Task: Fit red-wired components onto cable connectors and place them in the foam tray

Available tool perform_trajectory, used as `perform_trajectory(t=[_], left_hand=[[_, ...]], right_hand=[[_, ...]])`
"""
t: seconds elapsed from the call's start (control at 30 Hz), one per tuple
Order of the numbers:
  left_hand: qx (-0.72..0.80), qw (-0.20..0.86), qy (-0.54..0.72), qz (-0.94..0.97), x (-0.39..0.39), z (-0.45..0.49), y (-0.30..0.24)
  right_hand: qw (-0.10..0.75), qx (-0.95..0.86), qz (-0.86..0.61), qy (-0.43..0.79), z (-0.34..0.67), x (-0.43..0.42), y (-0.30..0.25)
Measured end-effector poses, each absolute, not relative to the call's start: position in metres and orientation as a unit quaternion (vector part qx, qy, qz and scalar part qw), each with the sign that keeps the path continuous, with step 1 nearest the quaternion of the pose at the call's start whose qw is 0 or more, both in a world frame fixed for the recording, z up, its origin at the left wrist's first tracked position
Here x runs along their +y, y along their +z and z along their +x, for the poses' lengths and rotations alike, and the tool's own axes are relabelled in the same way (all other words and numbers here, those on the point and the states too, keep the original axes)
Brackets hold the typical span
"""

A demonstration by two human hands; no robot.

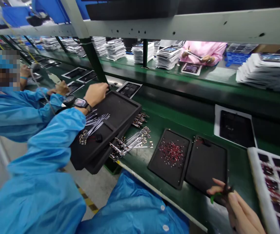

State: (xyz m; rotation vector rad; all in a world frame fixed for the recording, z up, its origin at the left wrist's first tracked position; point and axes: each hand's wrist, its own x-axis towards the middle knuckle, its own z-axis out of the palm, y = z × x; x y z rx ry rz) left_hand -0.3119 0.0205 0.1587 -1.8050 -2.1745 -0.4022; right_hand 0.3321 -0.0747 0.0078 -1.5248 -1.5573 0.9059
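The left hand (96, 93), with a dark wristwatch (82, 103) at its wrist, is curled closed over the far rim of a black rectangular plastic tray (121, 109). This tray rests tilted on a second black one beneath it, and both overhang the near edge of the green table (156, 125). Inside the tray, close to the blue sleeve, lie thin silver flex strips with metal ends (93, 125). Just right of the tray, a loose heap of the same silver strips (131, 142) lies on the table. Further right of the tray is a flat black tray scattered with tiny red pieces (172, 155), touching a plain flat black tray (207, 164) beside it. Well to the right of the tray, at the near edge, the right hand (237, 208) pinches dark tweezers with a green tip (221, 192) between thumb and fingertips. Left of the tray, a co-worker in a blue coat (13, 110) is at work.
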Motion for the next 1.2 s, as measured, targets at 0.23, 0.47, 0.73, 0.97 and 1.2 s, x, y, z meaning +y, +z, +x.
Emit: perform_trajectory(t=[0.23, 0.47, 0.73, 0.97, 1.2], left_hand=[[-0.687, 0.093, -0.403, -0.597, -0.074, -0.163, 0.240], [-0.588, -0.383, -0.588, -0.402, -0.103, -0.046, 0.097], [-0.605, -0.318, -0.669, -0.293, -0.080, -0.034, 0.022], [-0.622, -0.301, -0.648, -0.320, -0.070, -0.038, 0.018], [-0.610, -0.322, -0.655, -0.310, -0.063, -0.041, 0.010]], right_hand=[[0.390, -0.570, -0.511, 0.512, 0.266, -0.067, 0.015], [0.331, -0.608, -0.366, 0.622, 0.145, -0.071, 0.031], [0.253, -0.648, -0.387, 0.605, 0.126, -0.079, 0.009], [0.239, -0.666, -0.405, 0.579, 0.111, -0.079, 0.007], [0.234, -0.677, -0.421, 0.557, 0.107, -0.075, 0.012]])
